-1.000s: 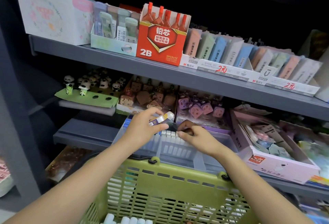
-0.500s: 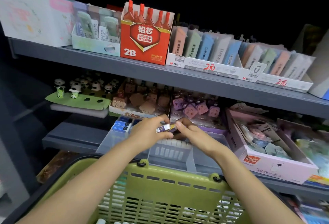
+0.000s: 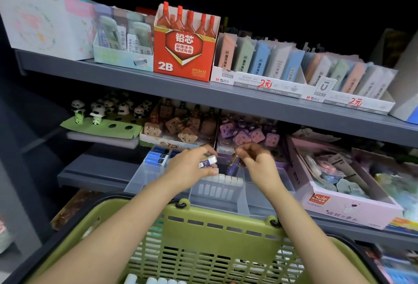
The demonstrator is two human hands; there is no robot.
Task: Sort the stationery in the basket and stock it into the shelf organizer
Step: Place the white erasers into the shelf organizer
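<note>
A: What is each hand doing over the clear organizer (image 3: pixel 140 179) at the centre of the frame?

B: The left hand (image 3: pixel 188 167) pinches a small white-and-purple eraser (image 3: pixel 207 162) between thumb and fingers. The right hand (image 3: pixel 255 162) is curled round a darker purple eraser (image 3: pixel 233 166), tipping it down toward the gap behind the row of white erasers (image 3: pixel 222 179).

A: How would you seat that one well?

B: I'd stand it on end, square to the row, and slide it in just beside the last white one, so that nothing tilts. I'd keep the left eraser clear until the right is seated.

A: And the rest of the stock?

B: More white pieces show in the green basket (image 3: pixel 203 218) at the bottom of the frame.
</note>
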